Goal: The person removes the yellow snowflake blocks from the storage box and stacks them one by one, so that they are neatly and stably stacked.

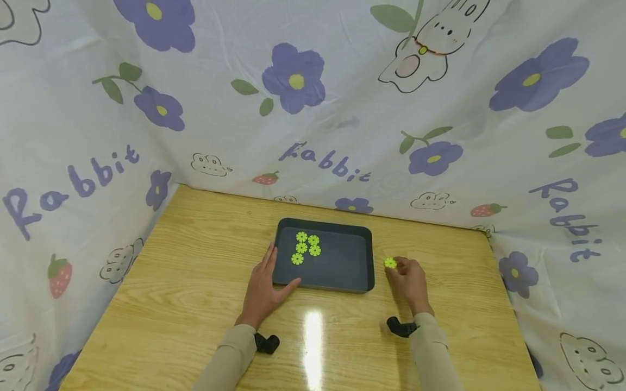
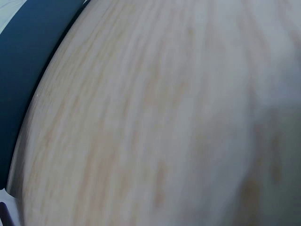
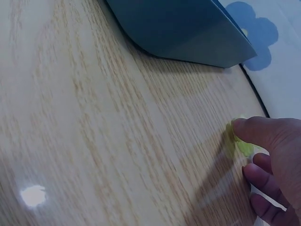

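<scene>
Tray [image 1: 342, 258]: dark, rectangular, sitting around mid-table [image 1: 195, 304] on the wood grain
Left hand [image 1: 264, 290]: fingers stretched out along the tray's left edge, thumb spread by the near rim
Right hand [image 1: 412, 279]: pinching a yellow-green flower-shaped piece [image 1: 389, 263], just off the tray's right side
Five matching pieces [image 1: 301, 247]: grouped pretty close in the tray's left half
Backdrop [image 1: 352, 60]: white cloth, rabbits and purple flowers everywhere

Rabbit-print cloth [image 1: 342, 119] on three sides of a wood-grain table [image 1: 352, 331] marks a screened-off booth.
</scene>
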Demonstrator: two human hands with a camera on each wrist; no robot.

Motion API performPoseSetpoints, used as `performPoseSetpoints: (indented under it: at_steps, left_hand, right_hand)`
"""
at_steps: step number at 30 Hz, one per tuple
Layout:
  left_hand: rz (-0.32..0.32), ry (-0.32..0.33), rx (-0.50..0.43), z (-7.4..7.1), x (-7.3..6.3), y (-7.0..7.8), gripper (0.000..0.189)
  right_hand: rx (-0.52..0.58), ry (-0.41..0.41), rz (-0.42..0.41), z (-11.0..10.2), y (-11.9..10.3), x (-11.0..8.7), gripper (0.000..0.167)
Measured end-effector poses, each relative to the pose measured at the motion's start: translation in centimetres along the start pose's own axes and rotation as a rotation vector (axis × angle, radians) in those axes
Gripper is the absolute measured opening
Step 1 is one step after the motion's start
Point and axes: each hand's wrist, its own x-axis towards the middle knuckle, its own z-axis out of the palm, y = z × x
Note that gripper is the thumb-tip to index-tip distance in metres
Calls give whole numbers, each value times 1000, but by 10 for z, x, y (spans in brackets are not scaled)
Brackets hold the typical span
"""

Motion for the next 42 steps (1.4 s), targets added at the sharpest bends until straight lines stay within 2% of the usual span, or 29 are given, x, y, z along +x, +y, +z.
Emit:
performPoseSetpoints:
  at_steps: [15,23,28,32,36,42]
  left_hand:
    - [-16,4,-7,1,-5,-3,106]
    - [-20,9,-6,-2,-5,-2,105]
    - [-23,11,-8,-3,-4,-1,106]
    - [-19,13,-11,-3,-4,-1,106]
    - [-14,7,-12,-2,-4,-1,105]
    - [9,9,-15,-1,-2,1,105]
  right_hand:
    - [-40,-6,-30,2,-1,1,40]
    - [-34,-32,-6,2,-7,2,61]
    - [-62,-32,-68,-1,-14,7,65]
    - [-78,-4,-133,-3,-29,12,64]
    - [-55,8,-186,-2,-53,16,62]
    - [-32,-22,-269,17,-91,20,56]
